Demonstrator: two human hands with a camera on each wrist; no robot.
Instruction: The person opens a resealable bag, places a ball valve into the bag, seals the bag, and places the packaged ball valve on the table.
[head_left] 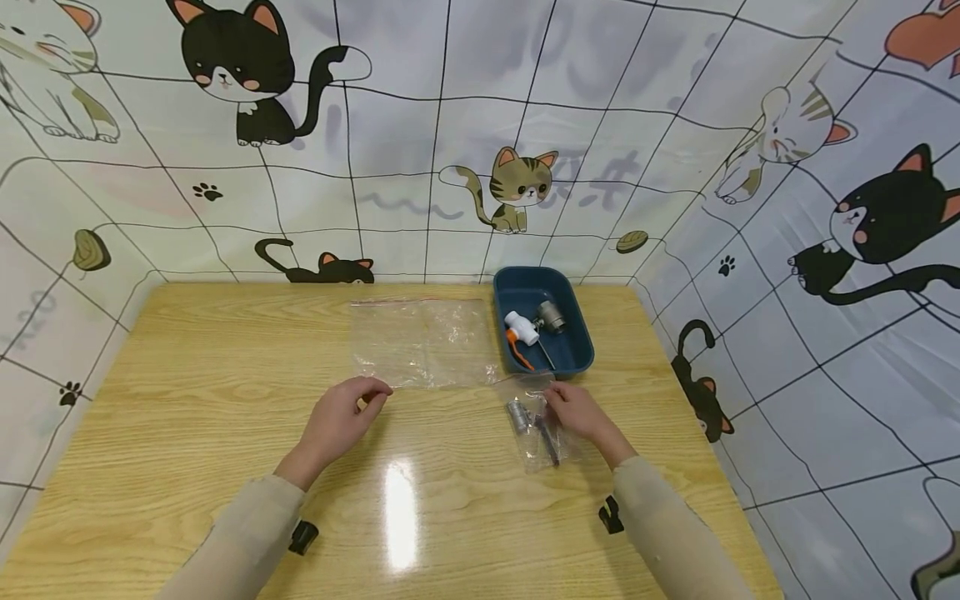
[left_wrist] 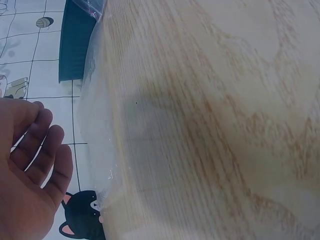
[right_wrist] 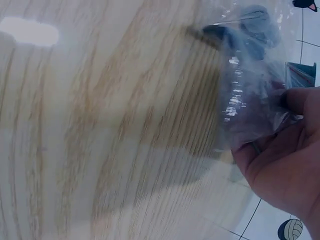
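Observation:
My right hand (head_left: 585,414) pinches the top edge of a small clear plastic bag (head_left: 529,450). Through its film show a grey metal cylinder (head_left: 517,415) and a dark, slim rod-like piece (head_left: 550,440); their exact kind is unclear. In the right wrist view the bag (right_wrist: 250,95) hangs from the thumb and fingers. My left hand (head_left: 341,421) hovers over the table with loosely bent fingers and nothing in them. Just beyond its fingertips, a larger clear zip bag (head_left: 420,342) lies flat.
A dark blue tray (head_left: 587,354) stands at the back right. In it lie a white plastic valve-like fitting (head_left: 522,327) with an orange handle (head_left: 517,348) and a grey metal piece (head_left: 551,317). A cat-patterned curtain (head_left: 405,133) borders the wooden table (head_left: 225,400).

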